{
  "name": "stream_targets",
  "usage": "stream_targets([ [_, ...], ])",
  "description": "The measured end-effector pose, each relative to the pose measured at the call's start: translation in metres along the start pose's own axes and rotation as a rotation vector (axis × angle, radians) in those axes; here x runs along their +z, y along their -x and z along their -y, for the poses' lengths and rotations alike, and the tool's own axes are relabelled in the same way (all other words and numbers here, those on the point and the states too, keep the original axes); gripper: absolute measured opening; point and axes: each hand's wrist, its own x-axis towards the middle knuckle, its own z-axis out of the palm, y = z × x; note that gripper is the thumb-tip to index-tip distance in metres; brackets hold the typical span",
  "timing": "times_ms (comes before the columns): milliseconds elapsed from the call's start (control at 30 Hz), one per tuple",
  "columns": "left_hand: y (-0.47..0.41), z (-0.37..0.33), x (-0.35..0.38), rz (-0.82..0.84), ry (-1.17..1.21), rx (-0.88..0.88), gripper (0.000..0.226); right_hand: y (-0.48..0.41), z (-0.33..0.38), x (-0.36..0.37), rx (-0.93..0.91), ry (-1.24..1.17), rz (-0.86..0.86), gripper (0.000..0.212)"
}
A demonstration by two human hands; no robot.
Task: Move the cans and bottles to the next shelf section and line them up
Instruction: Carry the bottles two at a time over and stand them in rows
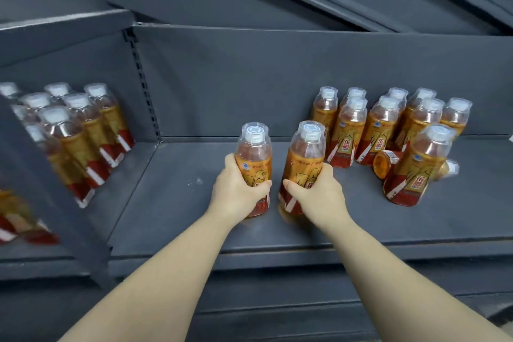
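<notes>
Amber plastic drink bottles [253,172] [302,169], one clasped upright in each hand [236,189] [319,191], should travel level leftward into tidy rows.

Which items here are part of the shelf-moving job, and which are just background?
Job:
- left hand gripping one bottle
- right hand gripping another bottle
- waiting bottle cluster, including a fallen bottle
- lined-up bottles in the left section

Background:
- shelf board
- slotted upright
</notes>
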Motion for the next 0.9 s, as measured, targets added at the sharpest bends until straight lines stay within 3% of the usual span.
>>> stream_targets([
  [167, 0.052, 0.004, -0.025, -0.016, -0.036, -0.032, 0.074, 0.044, 0.009, 0.005, -0.012, 0.011, 0.082, 0.065],
  [900, 0.193, 0.090, -0.207, -0.141, -0.020, -0.090, 0.066, 0.211, 0.097, 0.120, -0.145, -0.066, 0.320, 0.056],
])
